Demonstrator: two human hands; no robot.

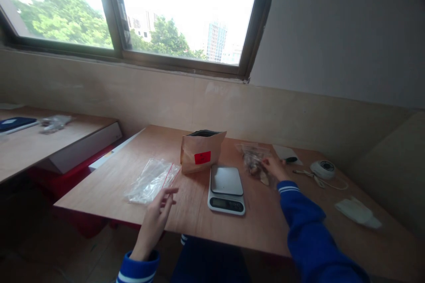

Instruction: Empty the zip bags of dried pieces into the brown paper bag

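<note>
My left hand (pixel 160 208) hovers by the front edge of the table with its fingers loosely apart and nothing in them. Just beyond it lie clear zip bags (pixel 151 181) with a red line along one edge. My right hand (pixel 275 168) reaches to a clear plastic bag (pixel 253 158) of brownish pieces, its fingers closed at the bag's right side. Between the hands sits a white kitchen scale (pixel 227 185) with a bare platform. Behind the scale stands a brown paper pouch (pixel 201 152), upright and open at the top, with a red label.
On the right of the table (pixel 265 230) are a dark green marker-like object (pixel 291 159), white paper (pixel 280 151), a white dome camera (pixel 322 169) with its cable, and a crumpled pale glove-like item (pixel 358 212). Another table (pixel 76 135) is at left, below the window.
</note>
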